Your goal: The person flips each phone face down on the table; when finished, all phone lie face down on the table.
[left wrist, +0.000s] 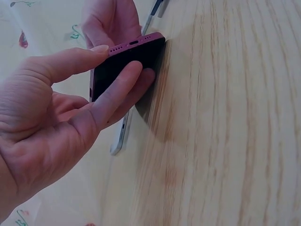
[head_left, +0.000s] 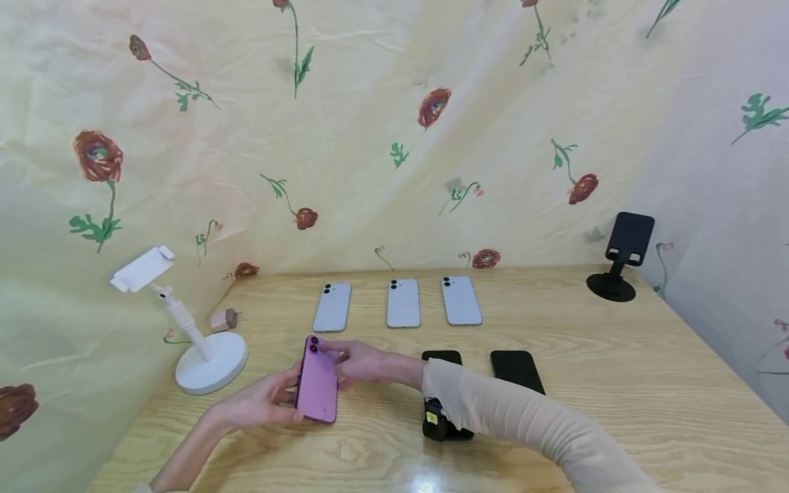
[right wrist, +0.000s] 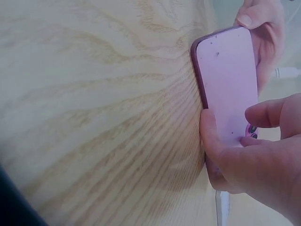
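A pink rectangular phone is gripped by the left hand and right hand, both partly curled. It is tilted.

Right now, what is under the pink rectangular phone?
Under the phone, fingers of the left hand lie across its black face, above the pale wooden table. What these fingers cover is hidden.

We're at a draped tabletop nook (home or studio, can't tell which), flowered cloth rising right behind a wood-grain table, white phone stand on the left, black stand on the right!
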{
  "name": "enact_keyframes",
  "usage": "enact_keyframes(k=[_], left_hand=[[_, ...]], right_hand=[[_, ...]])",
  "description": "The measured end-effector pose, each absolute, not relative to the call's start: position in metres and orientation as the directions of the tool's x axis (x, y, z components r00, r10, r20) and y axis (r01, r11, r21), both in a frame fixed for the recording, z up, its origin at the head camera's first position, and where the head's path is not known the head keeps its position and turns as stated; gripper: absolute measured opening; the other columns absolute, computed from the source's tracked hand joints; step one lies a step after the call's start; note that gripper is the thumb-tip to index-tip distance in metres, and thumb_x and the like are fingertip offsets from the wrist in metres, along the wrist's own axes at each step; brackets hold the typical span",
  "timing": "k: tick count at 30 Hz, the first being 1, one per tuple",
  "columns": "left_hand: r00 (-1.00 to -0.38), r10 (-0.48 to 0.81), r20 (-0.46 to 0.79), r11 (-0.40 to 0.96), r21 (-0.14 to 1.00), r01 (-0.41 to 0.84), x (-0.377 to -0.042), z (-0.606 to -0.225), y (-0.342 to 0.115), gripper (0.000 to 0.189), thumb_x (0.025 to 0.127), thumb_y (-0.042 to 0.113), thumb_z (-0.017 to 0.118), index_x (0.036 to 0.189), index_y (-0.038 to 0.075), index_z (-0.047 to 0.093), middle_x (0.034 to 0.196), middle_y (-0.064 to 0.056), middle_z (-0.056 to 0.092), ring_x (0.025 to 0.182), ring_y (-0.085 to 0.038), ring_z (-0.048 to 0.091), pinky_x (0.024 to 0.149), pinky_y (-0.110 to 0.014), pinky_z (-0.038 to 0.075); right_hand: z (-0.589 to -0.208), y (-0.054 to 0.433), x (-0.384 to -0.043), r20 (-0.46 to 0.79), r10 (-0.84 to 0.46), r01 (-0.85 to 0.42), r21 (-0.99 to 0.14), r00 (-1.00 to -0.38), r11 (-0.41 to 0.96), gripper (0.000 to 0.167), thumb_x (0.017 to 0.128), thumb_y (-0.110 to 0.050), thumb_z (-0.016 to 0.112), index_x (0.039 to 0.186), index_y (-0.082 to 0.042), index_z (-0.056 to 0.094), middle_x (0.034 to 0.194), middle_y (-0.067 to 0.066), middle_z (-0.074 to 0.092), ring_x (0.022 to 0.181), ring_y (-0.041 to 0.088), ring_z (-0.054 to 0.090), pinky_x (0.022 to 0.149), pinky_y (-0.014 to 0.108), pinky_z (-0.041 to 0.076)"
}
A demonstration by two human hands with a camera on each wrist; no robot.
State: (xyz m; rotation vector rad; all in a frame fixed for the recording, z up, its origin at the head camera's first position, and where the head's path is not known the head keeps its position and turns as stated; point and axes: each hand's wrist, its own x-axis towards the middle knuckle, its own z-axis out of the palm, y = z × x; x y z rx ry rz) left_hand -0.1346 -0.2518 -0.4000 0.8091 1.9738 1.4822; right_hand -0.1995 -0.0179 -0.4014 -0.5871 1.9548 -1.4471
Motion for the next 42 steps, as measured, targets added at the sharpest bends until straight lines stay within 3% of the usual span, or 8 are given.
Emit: enact_keyframes(k=[3, 10, 13, 20, 25, 29, 42], left_hand=[[-0.672, 0.738, -0.066, 0.225, 0.962, 0.153, -0.1360, -0.4002, -0.2520, 0.088, 0.096, 0.000, 0.062, 0.151, -0.015, -0.005, 0.152, -0.044, 0.007, 0.124, -0.049, 0.049, 0.094, -0.034, 0.049], [-0.713, 0.695, -0.093, 0.302, 0.938, 0.172, -0.1342, -0.4000, -0.2524, 0.083, 0.093, 0.001, 0.067, 0.150, -0.020, 0.010, 0.143, -0.043, 0.035, 0.117, -0.048, 0.055, 0.090, -0.034, 0.052], [-0.715, 0.692, -0.100, 0.310, 0.935, 0.170, -0.1344, -0.3999, -0.2527, 0.083, 0.093, 0.001, 0.067, 0.149, -0.020, 0.010, 0.141, -0.043, 0.037, 0.115, -0.044, 0.058, 0.090, -0.034, 0.052], [-0.712, 0.693, -0.112, 0.323, 0.931, 0.168, -0.1352, -0.4003, -0.2540, 0.086, 0.091, -0.002, 0.066, 0.149, -0.020, 0.005, 0.139, -0.042, 0.039, 0.109, -0.030, 0.064, 0.088, -0.033, 0.053], [-0.722, 0.678, -0.137, 0.335, 0.932, 0.138, -0.1349, -0.4012, -0.2540, 0.090, 0.090, -0.005, 0.066, 0.148, -0.021, -0.001, 0.136, -0.042, 0.042, 0.108, -0.034, 0.063, 0.085, -0.035, 0.054], [-0.733, 0.660, -0.161, 0.334, 0.938, 0.094, -0.1348, -0.4024, -0.2537, 0.092, 0.088, -0.007, 0.066, 0.148, -0.020, -0.004, 0.131, -0.035, 0.049, 0.106, -0.037, 0.062, 0.082, -0.038, 0.056], [-0.770, 0.607, -0.196, 0.437, 0.892, 0.117, -0.1357, -0.4052, -0.2516, 0.105, 0.083, -0.006, 0.072, 0.152, -0.013, -0.007, 0.101, -0.015, 0.057, 0.078, -0.027, 0.064, 0.067, -0.032, 0.056]], right_hand=[[-0.4022, -0.0180, -0.1997, -0.228, -0.672, 0.021, -0.953, -0.705, 0.301, 0.069, 0.089, 0.010, 0.054, 0.153, -0.013, 0.043, 0.129, 0.026, 0.052, 0.110, 0.029, 0.057, 0.083, 0.040, 0.056], [-0.4053, -0.0184, -0.2006, -0.240, -0.676, 0.002, -0.943, -0.696, 0.332, 0.068, 0.090, 0.009, 0.056, 0.153, -0.009, 0.041, 0.123, 0.021, 0.053, 0.108, 0.026, 0.056, 0.079, 0.035, 0.057], [-0.4054, -0.0184, -0.2000, -0.236, -0.676, -0.010, -0.940, -0.698, 0.340, 0.067, 0.090, 0.008, 0.057, 0.153, -0.009, 0.041, 0.119, 0.020, 0.054, 0.107, 0.025, 0.057, 0.079, 0.035, 0.056], [-0.4059, -0.0181, -0.1987, -0.225, -0.673, -0.047, -0.932, -0.704, 0.360, 0.067, 0.089, 0.007, 0.060, 0.152, -0.005, 0.042, 0.117, 0.020, 0.057, 0.106, 0.025, 0.059, 0.081, 0.036, 0.056], [-0.4059, -0.0194, -0.1982, -0.225, -0.651, -0.081, -0.911, -0.724, 0.405, 0.064, 0.088, 0.007, 0.062, 0.149, -0.003, 0.046, 0.104, 0.014, 0.057, 0.095, 0.021, 0.058, 0.077, 0.033, 0.055], [-0.4055, -0.0207, -0.1980, -0.231, -0.642, -0.076, -0.907, -0.731, 0.413, 0.062, 0.087, 0.008, 0.062, 0.147, 0.000, 0.047, 0.100, 0.013, 0.056, 0.092, 0.020, 0.057, 0.076, 0.031, 0.055], [-0.4060, -0.0215, -0.1991, -0.244, -0.635, -0.096, -0.887, -0.733, 0.451, 0.062, 0.087, 0.005, 0.065, 0.146, 0.005, 0.046, 0.109, 0.012, 0.058, 0.100, 0.020, 0.057, 0.080, 0.031, 0.054]])
